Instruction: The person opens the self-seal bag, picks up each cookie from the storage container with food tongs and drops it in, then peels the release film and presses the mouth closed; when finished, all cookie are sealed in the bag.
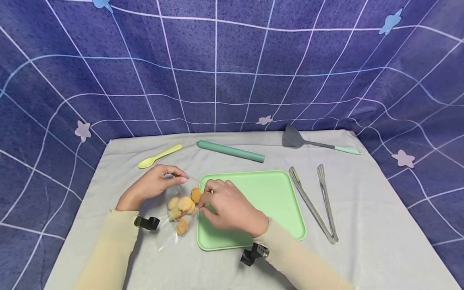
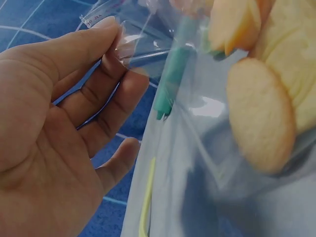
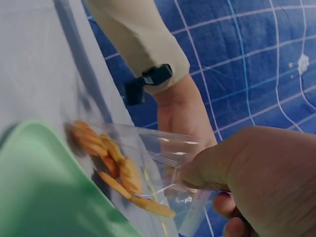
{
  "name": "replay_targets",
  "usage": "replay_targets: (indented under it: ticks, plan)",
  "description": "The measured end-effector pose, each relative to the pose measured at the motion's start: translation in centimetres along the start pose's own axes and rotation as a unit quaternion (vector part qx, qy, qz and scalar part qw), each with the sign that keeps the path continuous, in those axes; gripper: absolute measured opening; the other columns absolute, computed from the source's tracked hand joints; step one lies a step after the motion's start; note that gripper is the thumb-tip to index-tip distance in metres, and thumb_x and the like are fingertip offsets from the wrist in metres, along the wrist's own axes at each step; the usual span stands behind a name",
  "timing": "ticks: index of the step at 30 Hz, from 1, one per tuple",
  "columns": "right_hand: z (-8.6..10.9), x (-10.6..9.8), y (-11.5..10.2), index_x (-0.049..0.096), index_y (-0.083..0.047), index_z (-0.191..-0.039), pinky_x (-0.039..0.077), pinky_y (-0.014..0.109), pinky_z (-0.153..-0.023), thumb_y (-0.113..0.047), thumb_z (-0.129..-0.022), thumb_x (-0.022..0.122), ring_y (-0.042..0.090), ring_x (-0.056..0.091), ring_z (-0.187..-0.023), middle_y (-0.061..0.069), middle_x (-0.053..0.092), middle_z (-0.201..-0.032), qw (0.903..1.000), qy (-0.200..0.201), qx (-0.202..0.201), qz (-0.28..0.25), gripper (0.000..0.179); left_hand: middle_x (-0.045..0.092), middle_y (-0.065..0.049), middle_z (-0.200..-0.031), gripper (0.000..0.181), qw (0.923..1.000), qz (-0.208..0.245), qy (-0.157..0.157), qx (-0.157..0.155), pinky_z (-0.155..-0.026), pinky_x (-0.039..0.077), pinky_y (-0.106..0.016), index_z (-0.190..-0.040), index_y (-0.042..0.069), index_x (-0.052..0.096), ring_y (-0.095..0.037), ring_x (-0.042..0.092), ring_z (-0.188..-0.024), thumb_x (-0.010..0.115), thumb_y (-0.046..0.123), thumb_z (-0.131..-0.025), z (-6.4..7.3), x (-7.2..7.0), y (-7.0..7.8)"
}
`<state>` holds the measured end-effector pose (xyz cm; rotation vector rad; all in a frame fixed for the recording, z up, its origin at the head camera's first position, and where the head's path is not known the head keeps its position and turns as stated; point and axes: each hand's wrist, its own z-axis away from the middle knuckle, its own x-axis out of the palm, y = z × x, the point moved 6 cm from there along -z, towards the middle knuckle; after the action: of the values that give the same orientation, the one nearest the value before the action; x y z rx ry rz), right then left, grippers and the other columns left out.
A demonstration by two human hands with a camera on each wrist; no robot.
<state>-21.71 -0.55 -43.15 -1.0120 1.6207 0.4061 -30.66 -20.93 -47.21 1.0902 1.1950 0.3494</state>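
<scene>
A clear plastic bag with several round golden cookies in it hangs between my two hands. My left hand pinches one side of the bag's top edge between thumb and fingers. The opposite side of that edge is gripped by my right hand, above the left part of a green tray. In the right wrist view, cookies lie low in the bag beside the tray's rim. From above, my right hand hides part of the bag's mouth.
Behind the hands lie a yellow spoon and a green cylinder. Metal tongs lie spread right of the tray. A grey spatula with a mint handle is at the back right. Grey cloth covers the table.
</scene>
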Motion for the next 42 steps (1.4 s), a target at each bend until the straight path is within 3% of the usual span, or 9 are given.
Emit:
replay_targets:
  ticks: [8,11,14,17,21,24,33,42]
  plan:
    - [0.0,0.8,1.0,0.078,-0.027,-0.092,0.039,0.024,-0.074,-0.027,-0.092,0.074,0.003,0.049,-0.085,-0.014,0.054,-0.093,0.9968,-0.073,0.009,-0.033,0.004,0.073,0.005,-0.103,0.022,0.9995,0.004,-0.030,0.005,-0.092,0.050,-0.049,-0.107,0.010,0.077,-0.018,0.066,-0.101,0.071,0.029,-0.098,-0.7,1.4,0.2]
    - [-0.1,0.9,1.3,0.078,-0.027,-0.093,0.039,0.024,-0.074,-0.030,-0.093,0.073,0.002,0.049,-0.084,-0.014,0.056,-0.093,0.9954,-0.083,0.010,-0.048,0.006,0.073,0.002,-0.103,0.022,0.9991,0.014,-0.040,0.007,-0.092,0.050,-0.049,-0.107,0.007,0.076,-0.020,0.066,-0.099,0.070,0.027,-0.099,-0.7,1.8,0.4]
    - [-0.3,0.6,1.8,0.079,-0.026,-0.095,0.041,0.024,-0.072,-0.031,-0.094,0.073,0.003,0.048,-0.079,-0.011,0.059,-0.091,0.9963,-0.055,0.024,-0.061,0.008,0.073,-0.002,-0.103,0.022,0.9982,0.026,-0.053,0.003,-0.092,0.049,-0.050,-0.108,0.005,0.075,-0.022,0.065,-0.098,0.070,0.025,-0.099,-0.8,2.1,0.6]
    - [-0.8,0.2,2.4,0.080,-0.024,-0.097,0.042,0.023,-0.068,-0.030,-0.096,0.071,0.004,0.048,-0.075,-0.009,0.059,-0.088,0.9970,0.003,0.048,-0.061,0.010,0.072,-0.005,-0.103,0.023,0.9975,0.033,-0.062,-0.003,-0.092,0.048,-0.051,-0.108,0.004,0.074,-0.023,0.064,-0.098,0.069,0.024,-0.099,-0.9,2.3,0.7]
    - [-1.6,-0.2,2.7,0.081,-0.022,-0.099,0.042,0.023,-0.064,-0.026,-0.096,0.069,0.005,0.051,-0.073,-0.010,0.060,-0.087,0.9934,0.078,0.078,-0.033,0.013,0.072,-0.010,-0.103,0.020,0.9974,0.037,-0.062,-0.001,-0.091,0.048,-0.051,-0.108,0.004,0.075,-0.024,0.064,-0.096,0.069,0.022,-0.100,-0.9,2.3,0.8]
    - [-2.3,-0.3,2.7,0.081,-0.022,-0.101,0.040,0.024,-0.062,-0.026,-0.095,0.069,0.007,0.053,-0.073,-0.009,0.062,-0.086,0.9905,0.106,0.088,-0.003,0.014,0.072,-0.009,-0.101,0.019,0.9976,0.033,-0.060,0.008,-0.093,0.047,-0.050,-0.106,0.005,0.075,-0.023,0.064,-0.097,0.070,0.021,-0.099,-0.9,2.4,1.0]
    - [-3.5,0.5,2.8,0.083,-0.022,-0.097,0.035,0.027,-0.057,-0.028,-0.093,0.072,0.009,0.054,-0.069,-0.011,0.060,-0.080,0.9877,0.105,0.100,0.058,0.013,0.072,0.004,-0.097,0.013,0.9974,0.022,-0.056,0.041,-0.097,0.044,-0.057,-0.102,0.010,0.077,-0.019,0.065,-0.098,0.072,0.022,-0.098,-0.8,2.5,1.6]
    - [-4.1,1.0,2.4,0.078,-0.027,-0.081,0.035,0.028,-0.060,-0.033,-0.089,0.070,0.008,0.051,-0.068,-0.012,0.054,-0.078,0.9847,0.097,0.069,0.128,0.013,0.072,0.008,-0.097,0.008,0.9968,0.005,-0.060,0.053,-0.091,0.051,-0.047,-0.099,0.021,0.080,-0.016,0.067,-0.096,0.072,0.020,-0.097,-0.6,2.7,1.8]
